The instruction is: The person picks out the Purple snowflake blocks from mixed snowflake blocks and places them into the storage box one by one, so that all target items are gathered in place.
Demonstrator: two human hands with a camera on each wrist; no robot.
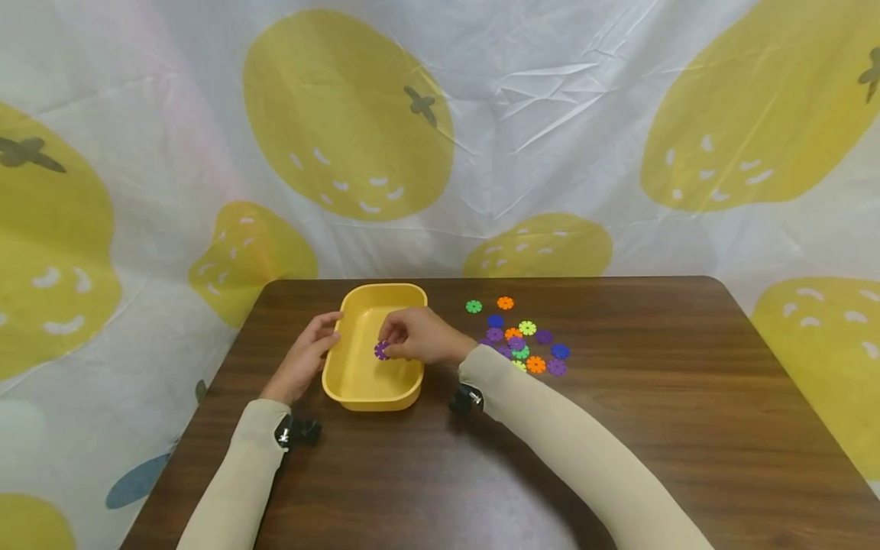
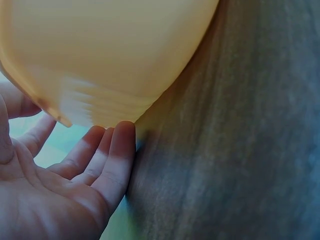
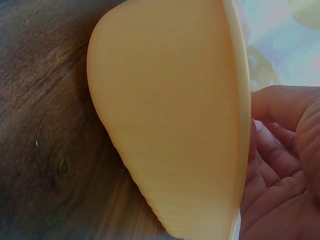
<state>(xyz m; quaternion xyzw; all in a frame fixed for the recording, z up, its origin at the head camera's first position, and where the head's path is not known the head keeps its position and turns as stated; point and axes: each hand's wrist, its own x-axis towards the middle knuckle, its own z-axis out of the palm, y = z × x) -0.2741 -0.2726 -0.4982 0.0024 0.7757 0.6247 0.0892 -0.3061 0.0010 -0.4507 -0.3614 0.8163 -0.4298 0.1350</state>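
Pinched between the right hand's thumb and fingers, a purple disc hangs over the middle of the yellow tray; whether it touches the tray's floor, I cannot tell. Round and notched, the disc has no long axis; its face shows toward the head camera, its free edge pointing left. Lengthwise, the tray runs away from the person. Loosely bent, the left hand rests against the tray's left side.

Only the head view shows the disc and the loose discs to the tray's right. From the left wrist, fingertips meet the outer wall, a contact the head view hides. Fingers cover part of the purple disc; the tray wall hides the right fingertips from their wrist camera. Some loose discs overlap, partly behind the right sleeve.
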